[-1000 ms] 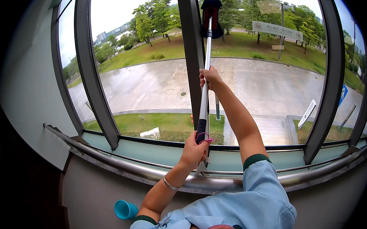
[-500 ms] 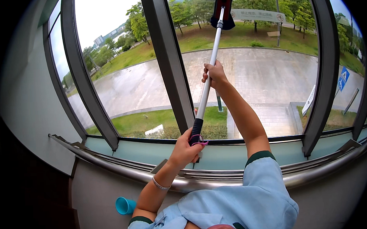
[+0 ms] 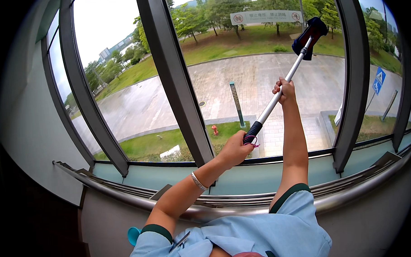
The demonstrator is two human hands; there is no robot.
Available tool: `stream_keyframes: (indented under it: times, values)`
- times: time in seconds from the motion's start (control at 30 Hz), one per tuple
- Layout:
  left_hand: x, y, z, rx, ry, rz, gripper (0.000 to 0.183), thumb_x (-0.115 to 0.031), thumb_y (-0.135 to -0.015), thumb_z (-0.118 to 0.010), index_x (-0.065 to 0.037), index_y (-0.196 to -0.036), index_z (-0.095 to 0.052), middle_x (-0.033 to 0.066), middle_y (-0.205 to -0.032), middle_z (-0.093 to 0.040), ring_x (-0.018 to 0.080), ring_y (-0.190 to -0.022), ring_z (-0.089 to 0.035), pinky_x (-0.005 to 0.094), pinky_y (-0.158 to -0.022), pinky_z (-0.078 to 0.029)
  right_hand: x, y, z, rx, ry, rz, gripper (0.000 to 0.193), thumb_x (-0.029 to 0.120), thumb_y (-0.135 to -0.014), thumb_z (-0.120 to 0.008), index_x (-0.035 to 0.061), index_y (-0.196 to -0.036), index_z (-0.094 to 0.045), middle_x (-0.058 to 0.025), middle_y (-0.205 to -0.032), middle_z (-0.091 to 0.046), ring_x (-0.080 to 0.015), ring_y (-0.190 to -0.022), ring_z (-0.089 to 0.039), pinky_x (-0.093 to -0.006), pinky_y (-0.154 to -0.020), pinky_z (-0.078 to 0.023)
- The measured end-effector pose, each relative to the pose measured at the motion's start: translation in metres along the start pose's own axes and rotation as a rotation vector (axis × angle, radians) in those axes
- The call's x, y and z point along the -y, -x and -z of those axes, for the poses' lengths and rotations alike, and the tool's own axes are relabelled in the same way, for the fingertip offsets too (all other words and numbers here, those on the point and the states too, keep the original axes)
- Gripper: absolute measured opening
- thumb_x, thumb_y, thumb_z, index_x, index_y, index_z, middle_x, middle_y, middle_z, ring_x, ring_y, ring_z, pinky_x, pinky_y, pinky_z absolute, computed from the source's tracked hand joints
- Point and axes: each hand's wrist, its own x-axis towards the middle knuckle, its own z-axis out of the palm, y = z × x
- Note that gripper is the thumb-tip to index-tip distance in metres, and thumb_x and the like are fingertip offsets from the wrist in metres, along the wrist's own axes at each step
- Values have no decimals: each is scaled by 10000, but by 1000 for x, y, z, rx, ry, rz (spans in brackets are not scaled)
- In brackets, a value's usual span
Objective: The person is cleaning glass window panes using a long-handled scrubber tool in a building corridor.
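Both arms stretched forward, the right hand [image 3: 285, 90] higher and farther out than the left hand [image 3: 235, 150]

The right forearm [image 3: 294, 130] rises almost upright, the arm only slightly bent at the elbow, with the fingers [image 3: 277, 86] curled into a firm grip; the left forearm [image 3: 180, 193] slants up and rightward from a bent elbow low on the left, its wrist [image 3: 219, 163] roughly in line with it, the hand closed with its back showing and most of its fingers hidden; the two hands stay well apart and the arms do not cross
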Motion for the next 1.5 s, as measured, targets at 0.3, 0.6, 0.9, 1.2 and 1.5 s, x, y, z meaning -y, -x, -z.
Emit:
stream_keyframes:
  times: [0.3,0.6,0.9,1.2,1.5]
  values:
    - [35,38,18,-75,262,1,159,-49,-840,-572,-28,-959,-469,-16,-652,-453,46,-467,-413,219,-399,-321,-36,38,-58,51,147,-12,276,60,-931,-494,115,-1072,-263,-59,-693,-439,-136,-410,-450,-336,-340,-438]
    - [45,66,-2,-167,707,100,196,-30,-874,-549,-49,-985,-388,28,-658,-446,98,-420,-430,261,-369,-349,-84,54,-149,384,399,-142,227,83,-939,-512,105,-1042,-311,-48,-687,-434,-108,-405,-433,-299,-325,-405]
    - [51,51,19,-304,795,84,227,-18,-855,-548,-55,-964,-353,40,-663,-452,134,-410,-478,288,-334,-350,-166,55,-221,596,494,-303,146,97,-938,-519,80,-962,-376,-29,-679,-433,-90,-433,-414,-275,-360,-385]
    - [45,52,26,-239,680,57,263,-21,-829,-530,-20,-997,-327,77,-664,-507,142,-431,-548,293,-291,-358,-171,56,-216,563,377,-293,101,76,-909,-538,28,-890,-451,-44,-655,-454,-107,-436,-448,-274,-354,-395]
    - [52,58,15,-128,528,42,299,-35,-840,-535,7,-1053,-329,60,-719,-493,125,-450,-553,274,-346,-403,-147,62,-174,467,193,-207,73,72,-925,-528,23,-924,-474,-47,-685,-480,-102,-443,-455,-272,-358,-394]
